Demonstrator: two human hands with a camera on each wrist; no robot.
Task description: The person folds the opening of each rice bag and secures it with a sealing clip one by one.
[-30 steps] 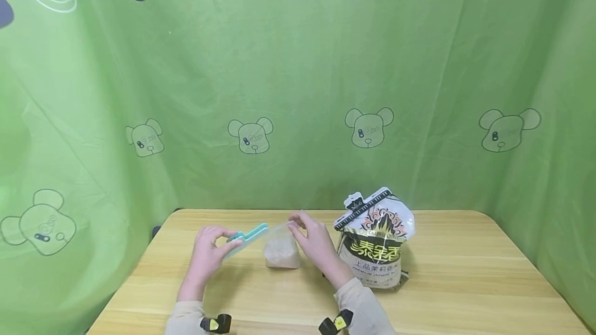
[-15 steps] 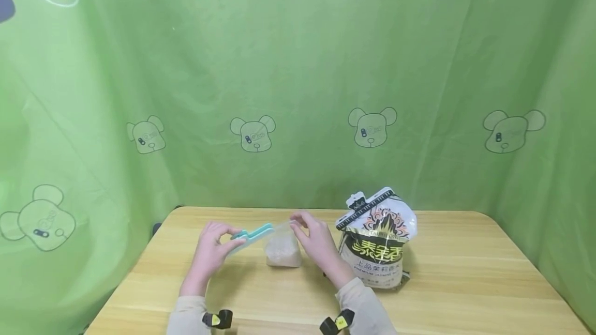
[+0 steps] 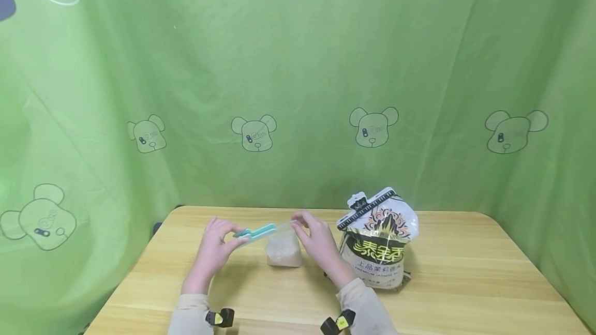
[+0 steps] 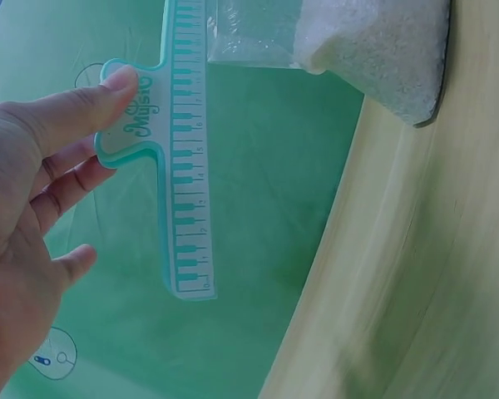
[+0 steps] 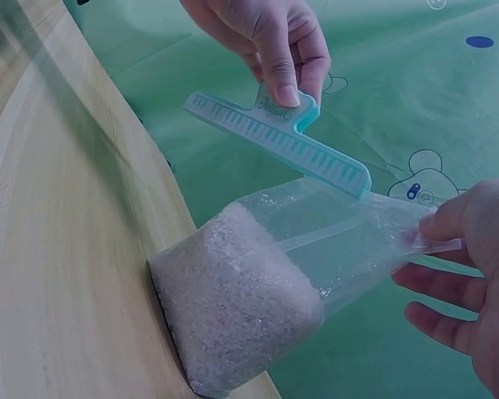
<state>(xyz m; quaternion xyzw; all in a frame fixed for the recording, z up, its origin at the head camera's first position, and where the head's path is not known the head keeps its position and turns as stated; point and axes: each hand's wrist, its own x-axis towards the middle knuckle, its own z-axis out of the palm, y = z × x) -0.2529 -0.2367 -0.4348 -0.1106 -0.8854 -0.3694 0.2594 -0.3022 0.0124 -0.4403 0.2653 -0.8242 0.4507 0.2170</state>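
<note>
My left hand (image 3: 215,249) pinches the tab of a teal piano-key sealing clip (image 4: 187,166) between thumb and fingers. The clip's far end overlaps the upper edge of a clear plastic bag of rice (image 5: 241,291) in the right wrist view; whether its jaws have the film between them I cannot tell. The bag stands on the table with its rice at the bottom and its loose top pulled up. At the bag's top corner, my right hand (image 3: 318,247) pinches the film between thumb and forefinger, the other fingers apart.
A large printed rice bag (image 3: 374,257) stands just right of my right hand. Its folded top carries a black-and-white piano-key clip (image 3: 365,208). The wooden table (image 3: 465,278) ends at a green patterned curtain (image 3: 307,169) behind and on both sides.
My left hand has brought the teal clip slightly right, closer to the bag's top, and the clip lies a little flatter. The right hand keeps its pinch. The head view has shifted slightly.
</note>
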